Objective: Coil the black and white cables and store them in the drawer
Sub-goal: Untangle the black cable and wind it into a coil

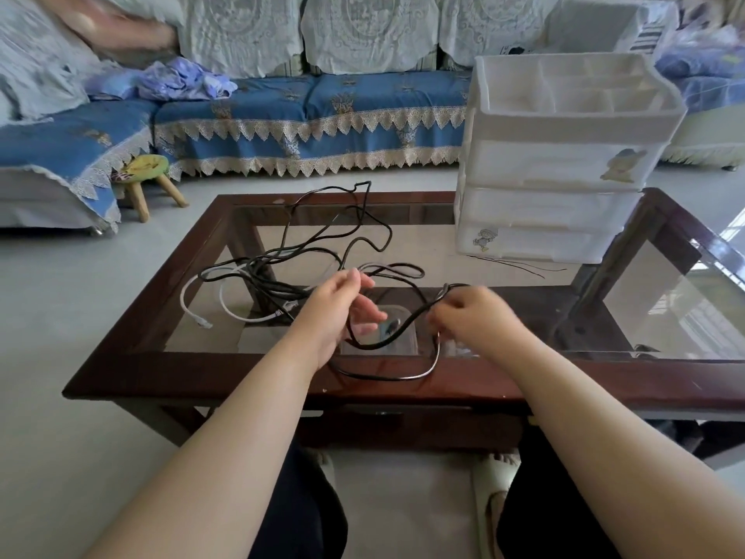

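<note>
Both hands are up over the near edge of the coffee table (121, 369), a dark glossy wooden frame around a clear glass top. The right hand (471, 316) is curled tight, fingers pinching the black cable (282, 284) where it doubles over in a small bend. The left hand (342, 308) has thumb and forefinger closed on the same thin, rubbery cord while the other fingers fan out loosely below. Between the two hands a rounded loop of it sags down past the table's front rail.

The rest of that black cable sprawls in loose, kinked curves across the glass, reaching to the far edge. Tangled into the heap at the left lies the white cable (189, 296), smooth and pale, ending in a clear plastic plug at the left.

On the right far corner stands the drawer unit (564, 171), boxy translucent white plastic, three drawers stacked, all pushed in, with a divided open tray on top.

Behind, a sofa (322, 115) in blue patterned cloth with lace trim, and a little round wooden stool (147, 175).
</note>
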### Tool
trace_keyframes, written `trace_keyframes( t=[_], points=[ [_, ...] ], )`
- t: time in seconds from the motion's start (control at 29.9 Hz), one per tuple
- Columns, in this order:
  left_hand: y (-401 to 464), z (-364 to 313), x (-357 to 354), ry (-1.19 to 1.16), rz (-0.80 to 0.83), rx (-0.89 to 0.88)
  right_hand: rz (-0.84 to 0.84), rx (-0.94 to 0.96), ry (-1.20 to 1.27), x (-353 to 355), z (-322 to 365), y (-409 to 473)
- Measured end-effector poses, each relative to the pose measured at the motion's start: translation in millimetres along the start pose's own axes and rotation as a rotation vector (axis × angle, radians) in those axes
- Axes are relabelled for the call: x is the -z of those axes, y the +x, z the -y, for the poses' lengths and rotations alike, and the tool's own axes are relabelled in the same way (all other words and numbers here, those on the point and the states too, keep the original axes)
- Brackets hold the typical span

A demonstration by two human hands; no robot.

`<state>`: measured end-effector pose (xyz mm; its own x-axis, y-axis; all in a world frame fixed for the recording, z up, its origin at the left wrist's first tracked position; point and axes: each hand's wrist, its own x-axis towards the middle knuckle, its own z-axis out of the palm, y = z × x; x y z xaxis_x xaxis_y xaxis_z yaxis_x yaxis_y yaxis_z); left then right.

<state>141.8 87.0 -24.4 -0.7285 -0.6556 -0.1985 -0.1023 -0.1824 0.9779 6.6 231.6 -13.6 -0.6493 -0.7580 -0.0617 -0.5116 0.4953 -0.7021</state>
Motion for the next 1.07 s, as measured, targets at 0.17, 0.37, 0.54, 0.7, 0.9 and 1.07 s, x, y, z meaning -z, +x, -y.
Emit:
trace_keyframes(
  t=[0.17, 0.37, 0.54, 0.7, 0.9, 1.07],
  points=[
    [-6.9, -10.3, 9.6, -0.063, 0.047, -0.009, -0.574, 0.362, 0.233, 2.7, 6.4, 10.3],
    [0.2, -17.9, 17.6, -0.385, 0.059, -0.062, 0.362, 0.098, -0.340, -34.7, 0.6, 16.8],
    [3.3, -17.2, 18.7, -0.055, 0.073, 0.019, -0.273, 0.031, -0.021, -34.1, 5.9, 45.1],
    [5.5, -11.3, 14.3, 0.135, 0.053, 0.103, 0.161, -0.260, 0.171, -52.5, -15.5, 84.6],
    [11.2, -4.7, 10.4, 0.269, 0.053, 0.163, 0.059, -0.185, 0.026, -51.9, -22.6, 90.2],
    [23.6, -0.1, 0.7, 0.170, -0.056, 0.128, -0.232, 0.147, -0.063, -27.4, 7.3, 58.6]
  ],
)
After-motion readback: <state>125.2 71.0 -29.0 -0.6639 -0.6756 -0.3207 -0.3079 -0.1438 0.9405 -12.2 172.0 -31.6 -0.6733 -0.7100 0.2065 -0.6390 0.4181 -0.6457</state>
